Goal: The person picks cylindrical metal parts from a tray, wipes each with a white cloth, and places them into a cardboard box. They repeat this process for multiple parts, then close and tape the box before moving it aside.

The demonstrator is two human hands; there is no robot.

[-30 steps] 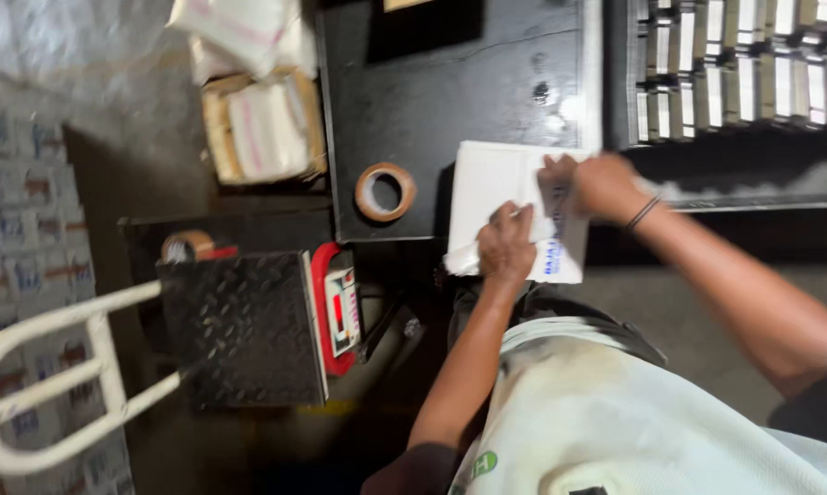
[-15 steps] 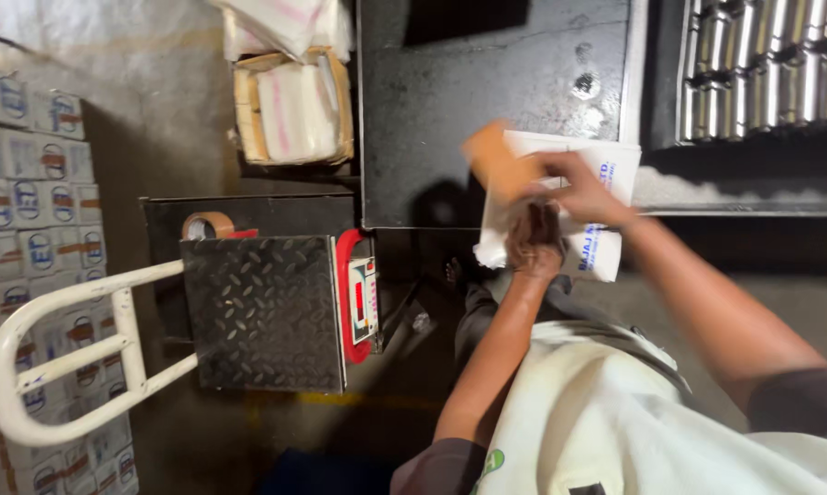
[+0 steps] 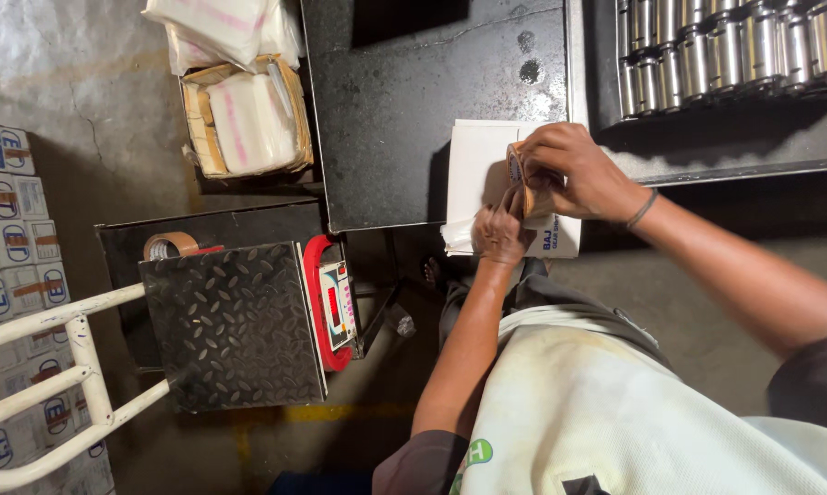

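Tape roll (image 3: 521, 188) has come up off the black table (image 3: 404, 119) since earlier and now sits over the white box (image 3: 479, 165). Right hand (image 3: 569, 170) grips it, arm bent; left hand (image 3: 498, 234) pinches its end.

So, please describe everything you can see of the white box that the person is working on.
The white box is flat and rectangular, apparently cardboard, with blue print along its near edge. It lies closed at the near edge of the black table, partly overhanging it. The right hand holds a brown tape roll upright on it; the left hand presses its near edge. Both hands hide part of its top.
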